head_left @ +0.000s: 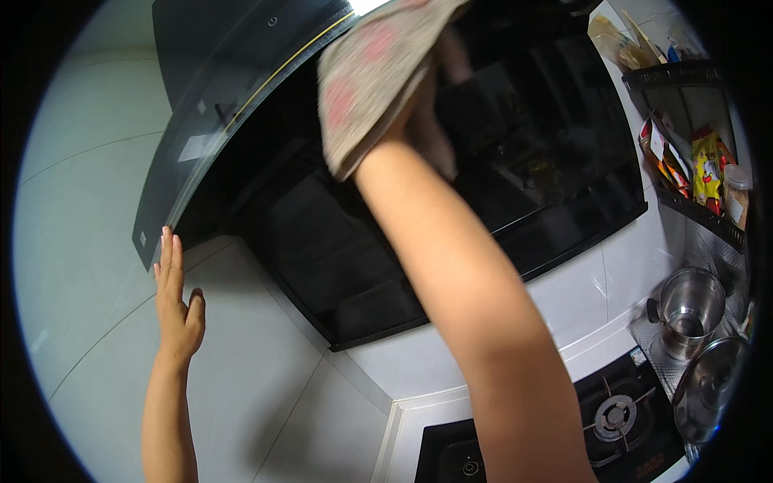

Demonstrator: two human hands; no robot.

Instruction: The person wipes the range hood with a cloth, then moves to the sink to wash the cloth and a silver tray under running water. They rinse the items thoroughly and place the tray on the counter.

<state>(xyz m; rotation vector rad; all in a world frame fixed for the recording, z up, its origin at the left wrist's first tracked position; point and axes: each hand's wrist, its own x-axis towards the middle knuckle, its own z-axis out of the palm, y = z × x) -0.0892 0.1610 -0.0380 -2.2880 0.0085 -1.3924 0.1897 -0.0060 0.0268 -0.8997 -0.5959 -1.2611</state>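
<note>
A beige cloth (366, 88) with pink patches, slightly blurred, is wrapped over my right hand (407, 121) at the top middle. Most of that hand's fingers are hidden under it. The raised hand holds the cloth up against the black range hood (523, 161), below its long curved glass edge. On the left, my left hand (179, 310) is open with fingers stretched upward. Its fingertips are at the lower left corner of the hood's glass panel (189, 161), seemingly touching it.
Pale tiled walls (88, 241) surround the hood. Below is a black gas stove (620, 410) with a burner. At the right stand a steel pot (691, 310) and a lid (713, 390). Above them, a black wall rack (684, 205) holds snack packets and a jar (736, 193).
</note>
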